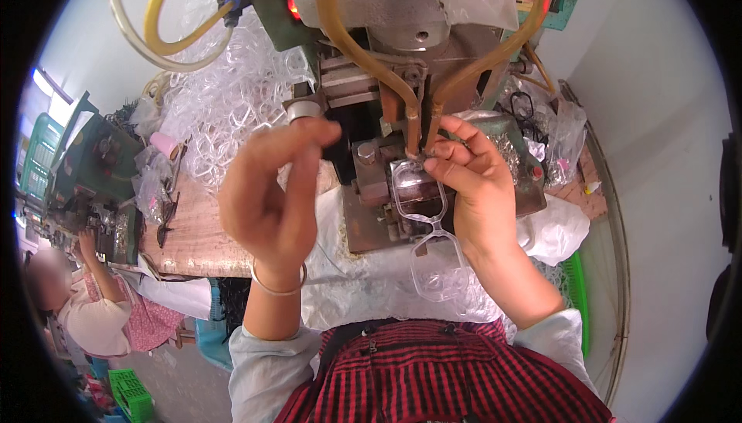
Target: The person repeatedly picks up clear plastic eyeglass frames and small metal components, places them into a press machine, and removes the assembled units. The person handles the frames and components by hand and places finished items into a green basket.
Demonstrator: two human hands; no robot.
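Right hand [471, 180]: clamped on the clear eyeglass frame [429, 234], fingertips pinching its upper lens rim just beside the press machine's [402, 29] work block.
Clear eyeglass frame: transparent plastic, held roughly upright in the head view; upper lens on the work block directly below the machine's two copper tubes [421, 118], lower lens hanging free in front of the machine, toward the wearer.
Left hand [274, 195]: raised left of the machine, fingers loosely curled, thumb and fingers nearly meeting; anything pinched between them cannot be told. Thin metal bangle [278, 288] at the wrist.
Press machine: green and grey metal body at the far centre of the table [193, 237], amber hoses [348, 37] looping down from its top to the copper tubes, red light lit at upper left.
Pile of clear frames [232, 98]: heaped left of the machine on the table.
White plastic sheet [363, 284]: spread below the machine's base.
Co-worker [93, 307]: seated far left of the machine, at another green machine [85, 168].
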